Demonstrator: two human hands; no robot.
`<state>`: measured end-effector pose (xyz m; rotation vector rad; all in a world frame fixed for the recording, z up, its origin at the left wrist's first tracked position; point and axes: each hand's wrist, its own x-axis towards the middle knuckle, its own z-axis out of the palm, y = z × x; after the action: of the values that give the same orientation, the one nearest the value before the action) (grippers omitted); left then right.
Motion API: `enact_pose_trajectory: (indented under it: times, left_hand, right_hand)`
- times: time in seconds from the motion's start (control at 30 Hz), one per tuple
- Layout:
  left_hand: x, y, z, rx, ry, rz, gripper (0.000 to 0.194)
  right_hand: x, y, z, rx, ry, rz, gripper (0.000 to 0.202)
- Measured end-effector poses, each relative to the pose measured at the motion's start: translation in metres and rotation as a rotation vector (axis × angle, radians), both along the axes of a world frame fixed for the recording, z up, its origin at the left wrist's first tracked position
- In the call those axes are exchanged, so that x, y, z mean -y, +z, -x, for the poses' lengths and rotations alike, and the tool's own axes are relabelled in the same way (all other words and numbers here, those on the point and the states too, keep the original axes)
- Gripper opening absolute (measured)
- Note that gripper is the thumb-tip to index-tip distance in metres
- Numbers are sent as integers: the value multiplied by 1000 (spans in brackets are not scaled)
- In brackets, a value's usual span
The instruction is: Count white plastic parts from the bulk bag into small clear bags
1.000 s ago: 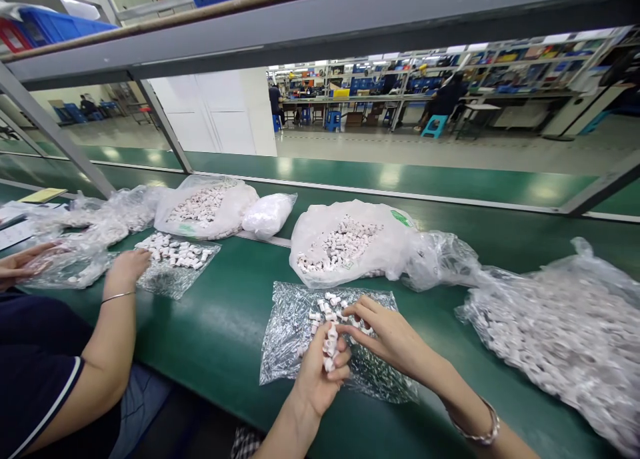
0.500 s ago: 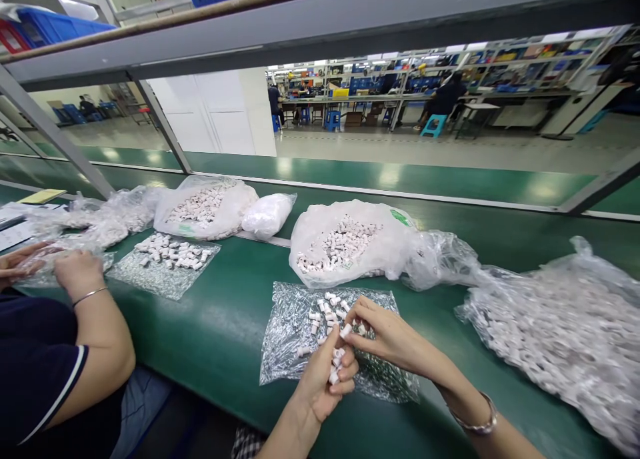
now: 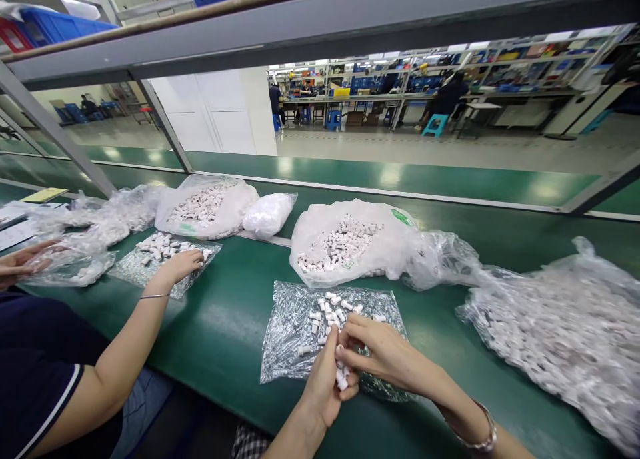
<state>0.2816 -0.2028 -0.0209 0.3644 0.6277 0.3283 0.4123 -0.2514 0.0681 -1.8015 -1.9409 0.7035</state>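
2 flat clear sheets [image 3: 295,339], 2 open white bags [image 3: 350,242], 1 small sealed white bag [image 3: 269,214].

Green workbench [image 3: 235,312], open white bag of small white parts [image 3: 345,242] at centre, large crinkled clear bag [image 3: 560,325] at right, second white bag [image 3: 205,209] at left, a co-worker's arm [image 3: 125,352] stretched over a flat clear bag [image 3: 165,262], blue stools [image 3: 434,125] seen far behind.

The green bench [image 3: 235,312] carried two flat clear sheets [image 3: 285,352] strewn with small white parts [image 3: 330,309], several open bags of parts [image 3: 345,242], one sealed white bag [image 3: 269,213], a large heaped bag [image 3: 560,325] at the right, and papers [image 3: 20,229] at far left.
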Motion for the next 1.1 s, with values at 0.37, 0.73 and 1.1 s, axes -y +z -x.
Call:
enact_pose_trajectory:
  times: [0.37, 0.73, 1.1]
  left_hand:
    - [-1, -5, 4, 147, -57, -13, 51]
    - [6, 0, 4, 75, -128, -24, 48]
    - [-2, -8, -1, 157, -24, 149, 46]
  right_hand:
    - [-3, -14, -18, 38, -132, -68, 16]
    - [4, -4, -16, -28, 104, 84, 4]
    - [1, -5, -10, 91, -93, -51, 12]
